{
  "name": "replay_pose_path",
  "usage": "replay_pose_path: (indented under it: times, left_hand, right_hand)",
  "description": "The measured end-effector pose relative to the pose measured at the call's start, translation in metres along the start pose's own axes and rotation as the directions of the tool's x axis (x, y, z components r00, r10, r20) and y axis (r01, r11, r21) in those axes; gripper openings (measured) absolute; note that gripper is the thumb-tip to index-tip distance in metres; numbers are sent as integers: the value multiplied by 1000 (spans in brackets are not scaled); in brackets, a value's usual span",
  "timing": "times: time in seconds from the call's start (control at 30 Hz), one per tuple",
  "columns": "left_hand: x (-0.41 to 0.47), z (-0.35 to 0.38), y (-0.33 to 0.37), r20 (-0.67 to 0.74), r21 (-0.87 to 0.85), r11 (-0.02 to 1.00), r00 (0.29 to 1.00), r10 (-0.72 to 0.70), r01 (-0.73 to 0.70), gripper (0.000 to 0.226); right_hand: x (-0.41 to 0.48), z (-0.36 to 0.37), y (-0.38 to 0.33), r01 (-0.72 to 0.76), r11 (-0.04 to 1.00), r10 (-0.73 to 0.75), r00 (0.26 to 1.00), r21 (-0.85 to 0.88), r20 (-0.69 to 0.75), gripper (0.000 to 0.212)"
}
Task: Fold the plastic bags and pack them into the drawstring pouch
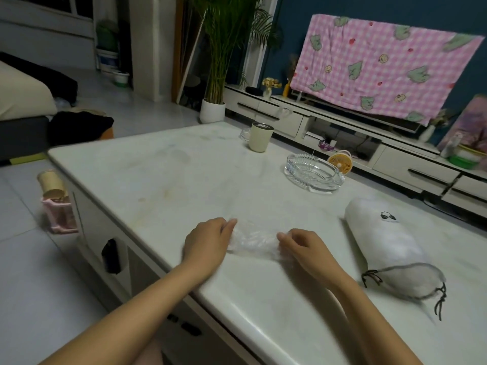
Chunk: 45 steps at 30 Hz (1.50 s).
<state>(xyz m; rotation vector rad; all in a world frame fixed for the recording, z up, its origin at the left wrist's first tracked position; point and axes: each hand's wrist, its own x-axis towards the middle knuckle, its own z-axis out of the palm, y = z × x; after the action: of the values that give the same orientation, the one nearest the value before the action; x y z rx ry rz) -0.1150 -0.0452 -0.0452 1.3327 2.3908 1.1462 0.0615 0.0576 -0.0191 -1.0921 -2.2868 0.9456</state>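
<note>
Head view, only one: white marble-look table top point(184, 177) fills the middle of the frame, both forearms reaching in from the bottom edge. Clear crinkled plastic bag point(251, 238) lies on the table near the front edge, bunched into a short band between the two hands, somewhat blurred. Left hand point(207, 241) is at the bag's left end, fingers curled over it and gripping. Right hand point(307, 250) is at the bag's right end, thumb and curled fingers pinching the plastic; the exact contact is soft with blur. White fabric drawstring pouch point(387, 241) with a small black logo lies on its side on the table to the right of the right hand, apart from it, mouth toward the camera and gaping open, black cord point(440, 299) round the rim with loose ends trailing. Farther back on the table: oval clear glass ashtray point(313, 172), and a cream tumbler point(259, 137) near the far edge, well apart from the bag. Small orange round fan point(340, 162) shows just behind the ashtray. Background: pink checked cloth point(382, 67) draped over a screen on a low white cabinet point(411, 164), green palm plant in a white pot point(212, 110) on the floor.
</note>
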Motion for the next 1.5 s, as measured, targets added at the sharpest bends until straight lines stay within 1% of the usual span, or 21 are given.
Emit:
replay_pose_path:
  times: [0.17, 0.3, 0.43, 0.5, 0.57, 0.6, 0.67, 0.73, 0.8, 0.83, 0.87, 0.9, 0.93, 1.03, 1.1, 1.2, 1.27, 1.33, 1.4, 1.47, 1.5]
  left_hand:
    - [10, 8, 11, -61, 414, 909, 998, -25, 48, 37]
    - [17, 13, 9, -80, 593, 805, 997, 15, 36, 39]
    - [23, 16, 7, -69, 669, 743, 998, 13, 37, 45]
    - [23, 16, 5, -46, 658, 753, 999, 19, 16, 48]
    - [23, 13, 3, -38, 552, 834, 999, 29, -3, 45]
    - [24, 10, 1, -61, 427, 904, 998, 27, 2, 42]
    - [27, 1, -2, -101, 36, 998, 994, -45, 49, 44]
    - [32, -9, -1, -59, -353, 932, 992, -113, 85, 44]
    - [34, -21, 2, 80, -532, 839, 993, -84, 114, 40]
    - [33, -26, 5, 160, -545, 830, 986, -39, 121, 40]
    - [32, -30, 9, 234, -536, 836, 972, 10, 120, 40]
    - [30, -32, 12, 297, -521, 845, 954, 51, 117, 40]
    - [27, -33, 17, 346, -510, 853, 934, 84, 112, 40]
    - [17, -31, 29, 431, -474, 878, 888, 163, 69, 40]
    - [14, -29, 34, 452, -440, 897, 875, 173, 51, 39]
    - [14, -28, 31, 327, -372, 927, 941, 87, 44, 32]
    - [19, -28, 23, 147, -405, 909, 988, -42, 99, 29]
    - [21, -29, 19, 56, -501, 844, 980, -189, 191, 32]
    - [20, -31, 23, 189, -625, 726, 958, -215, 287, 37]
    - [13, -28, 31, 436, -659, 642, 895, -97, 391, 39]
    - [7, -25, 36, 513, -644, 647, 858, -33, 410, 35]
  right_hand:
    - [14, 20, 2, -146, 934, 92, 980, -325, -174, 43]
    - [15, 29, 3, -168, 880, 53, 964, -444, -261, 34]
    - [16, 26, 11, -200, 790, 4, 947, -580, -320, 26]
    - [17, 21, 14, -231, 737, 8, 943, -635, -334, 25]
    - [17, 19, 15, -243, 704, 18, 945, -667, -325, 23]
    - [16, 20, 15, -244, 696, 17, 946, -675, -324, 21]
    - [13, 19, 18, -220, 710, -9, 947, -669, -321, 18]
    - [12, 16, 19, -142, 819, -59, 943, -556, -327, 17]
    - [11, 10, 10, -17, 988, -43, 927, -154, -373, 12]
    - [8, 7, 1, 37, 992, 6, 938, 119, -345, 10]
    - [5, 5, -8, 66, 933, 27, 967, 353, -252, 15]
    - [2, 5, -15, 50, 858, 14, 993, 511, -120, 25]
    - [-1, 6, -20, -4, 812, -12, 1000, 584, 22, 37]
    - [-9, 15, -25, -129, 852, -62, 938, 508, 342, 51]
    - [-12, 18, -24, -155, 862, -71, 906, 483, 417, 44]
    - [-14, 18, -23, -216, 830, -8, 917, 514, 398, 15]
    - [-14, 18, -23, -228, 826, 35, 933, 515, 357, 15]
    - [-14, 20, -21, -212, 824, 74, 960, 525, 271, 21]
    - [-12, 22, -21, -189, 814, 113, 979, 549, 168, 16]
    - [-11, 23, -21, -184, 772, 143, 983, 609, 115, 15]
    - [-10, 24, -21, -189, 751, 154, 982, 633, 111, 18]
